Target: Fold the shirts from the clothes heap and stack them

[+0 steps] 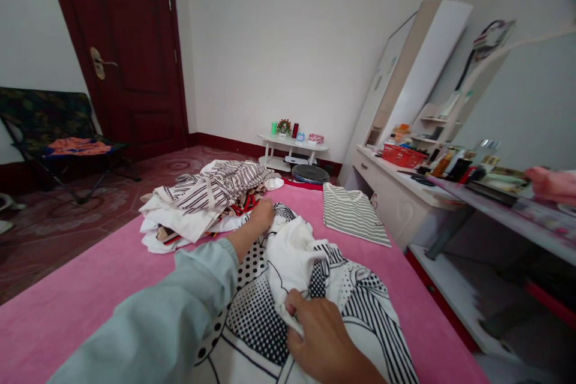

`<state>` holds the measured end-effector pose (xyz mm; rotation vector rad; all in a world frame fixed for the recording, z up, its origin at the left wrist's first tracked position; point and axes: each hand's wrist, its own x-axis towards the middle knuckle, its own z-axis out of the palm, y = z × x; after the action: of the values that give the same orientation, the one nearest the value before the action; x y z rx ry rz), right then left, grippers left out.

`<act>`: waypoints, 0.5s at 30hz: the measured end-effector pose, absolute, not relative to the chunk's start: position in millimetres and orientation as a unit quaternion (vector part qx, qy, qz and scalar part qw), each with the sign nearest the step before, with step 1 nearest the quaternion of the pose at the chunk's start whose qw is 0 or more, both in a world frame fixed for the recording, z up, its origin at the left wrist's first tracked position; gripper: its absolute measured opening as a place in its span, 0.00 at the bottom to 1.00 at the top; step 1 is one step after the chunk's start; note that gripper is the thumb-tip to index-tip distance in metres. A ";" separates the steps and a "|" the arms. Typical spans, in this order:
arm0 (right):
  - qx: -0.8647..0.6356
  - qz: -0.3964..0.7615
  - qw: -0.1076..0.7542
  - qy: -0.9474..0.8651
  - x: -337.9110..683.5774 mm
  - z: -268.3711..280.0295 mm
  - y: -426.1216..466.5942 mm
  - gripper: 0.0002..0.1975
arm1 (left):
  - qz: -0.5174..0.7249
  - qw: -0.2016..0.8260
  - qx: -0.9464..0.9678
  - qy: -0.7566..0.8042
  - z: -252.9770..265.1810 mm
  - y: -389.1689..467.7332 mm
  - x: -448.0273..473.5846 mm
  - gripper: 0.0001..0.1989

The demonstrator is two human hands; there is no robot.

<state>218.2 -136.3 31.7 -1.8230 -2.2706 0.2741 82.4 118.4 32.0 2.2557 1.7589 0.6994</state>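
A white garment with black dots, stripes and curved lines (258, 312) lies spread and partly bunched on the pink bed cover (90, 306). At its far edge, my left hand (263, 215) is closed on the cloth; the fingertips are hidden behind the hand. My right hand (317, 333), nearer to me, pinches a bunched white part of the same garment between thumb and fingers. Just left of my left hand is a heap of clothes (211, 192), with striped, white and red-patterned pieces. A striped shirt (353, 213) lies folded flat at the far right of the bed.
On the right stand a white dressing table (387, 177) with a red basket (402, 156) and several bottles, and a glass-topped shelf. A low white table (292, 143) is by the far wall. A folding chair (58, 126) holding orange cloth stands left, near the door (121, 42).
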 end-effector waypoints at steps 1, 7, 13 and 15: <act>-0.621 0.100 0.115 -0.769 218.2 32.4 -137.1 0.12 | 0.230 0.097 0.764 0.595 31.9 119.8 81.6 0.17; -0.624 0.177 0.198 -0.735 235.5 36.5 -131.3 0.09 | 0.255 0.078 0.771 0.578 62.9 111.1 45.9 0.08; -0.639 0.133 0.525 -0.547 304.8 95.4 -119.7 0.15 | 0.417 0.086 0.745 0.513 142.0 73.2 -24.0 0.11; -0.643 0.079 0.613 -0.453 330.8 123.7 -128.2 0.17 | 0.484 0.198 0.728 0.442 167.2 45.5 -47.7 0.13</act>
<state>330.8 -128.2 123.7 -1.4819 -1.0450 0.1832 -47.7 45.5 167.2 2.0381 1.2377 1.3550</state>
